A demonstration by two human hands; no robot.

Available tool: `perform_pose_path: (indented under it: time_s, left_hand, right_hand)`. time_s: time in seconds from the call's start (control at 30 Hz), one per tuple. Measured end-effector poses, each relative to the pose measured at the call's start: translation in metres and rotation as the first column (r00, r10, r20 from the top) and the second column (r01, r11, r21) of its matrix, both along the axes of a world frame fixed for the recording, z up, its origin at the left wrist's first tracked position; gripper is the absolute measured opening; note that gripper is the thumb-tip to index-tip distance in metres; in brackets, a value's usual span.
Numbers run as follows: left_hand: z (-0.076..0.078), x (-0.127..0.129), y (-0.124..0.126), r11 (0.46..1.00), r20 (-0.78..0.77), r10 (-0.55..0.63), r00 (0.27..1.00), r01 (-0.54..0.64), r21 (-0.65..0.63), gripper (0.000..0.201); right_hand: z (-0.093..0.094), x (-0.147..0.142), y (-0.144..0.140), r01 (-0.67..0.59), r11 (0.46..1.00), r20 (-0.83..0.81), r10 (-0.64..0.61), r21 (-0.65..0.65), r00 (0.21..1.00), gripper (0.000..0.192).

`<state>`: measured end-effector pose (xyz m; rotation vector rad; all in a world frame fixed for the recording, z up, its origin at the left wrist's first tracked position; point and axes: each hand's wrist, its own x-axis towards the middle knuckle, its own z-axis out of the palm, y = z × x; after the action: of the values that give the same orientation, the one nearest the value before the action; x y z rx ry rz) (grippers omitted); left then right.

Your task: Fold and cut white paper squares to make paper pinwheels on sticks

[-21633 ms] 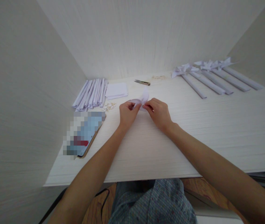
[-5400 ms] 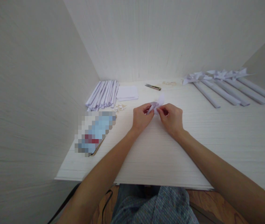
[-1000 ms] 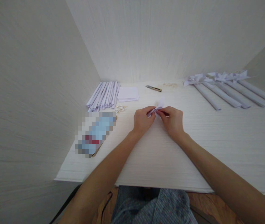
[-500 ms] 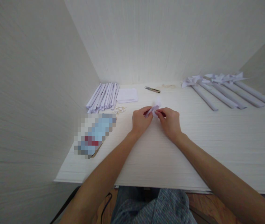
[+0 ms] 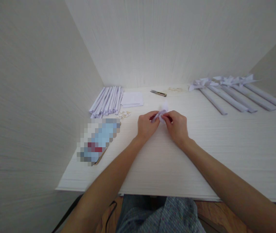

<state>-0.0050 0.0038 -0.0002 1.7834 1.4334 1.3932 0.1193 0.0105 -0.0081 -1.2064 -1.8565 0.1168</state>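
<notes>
Head view: a small piece of folded paper (image 5: 161,114) is pinched between the left hand (image 5: 146,125) and the right hand (image 5: 177,127), just above the table (image 5: 167,161). Beyond the grip lie scissors (image 5: 158,93); to its left, paper rolls (image 5: 107,103); well off to its right, finished paper sticks (image 5: 235,97).

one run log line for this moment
left hand: pinching paper piece | right hand: pinching same piece | table: paper rolls, snips

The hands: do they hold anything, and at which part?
Both hold one small folded paper: left hand pinches its left end, right hand its right end.
</notes>
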Motion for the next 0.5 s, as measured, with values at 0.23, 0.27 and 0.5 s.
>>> perform_pose_path:
  time_s: [0.23, 0.27, 0.5]
  left_hand:
    - [0.0011, -0.0001, -0.0012, 1.0, -0.048, 0.004, 0.999, -0.004, -0.001, 0.022]
    - [0.0008, -0.0001, -0.0012, 1.0, -0.052, 0.004, 0.999, -0.004, -0.001, 0.022]
    - [-0.0014, -0.0003, -0.0002, 1.0, -0.053, 0.012, 0.999, -0.012, -0.001, 0.024]
  right_hand:
    - [0.001, -0.001, -0.0007, 0.013, 1.0, -0.015, -0.013, -0.015, 1.0, 0.022]
    - [0.001, -0.001, -0.0007, 0.012, 1.0, -0.012, -0.012, -0.014, 1.0, 0.022]
    - [0.0012, 0.0004, -0.0008, -0.007, 1.0, -0.003, 0.007, 0.003, 1.0, 0.02]
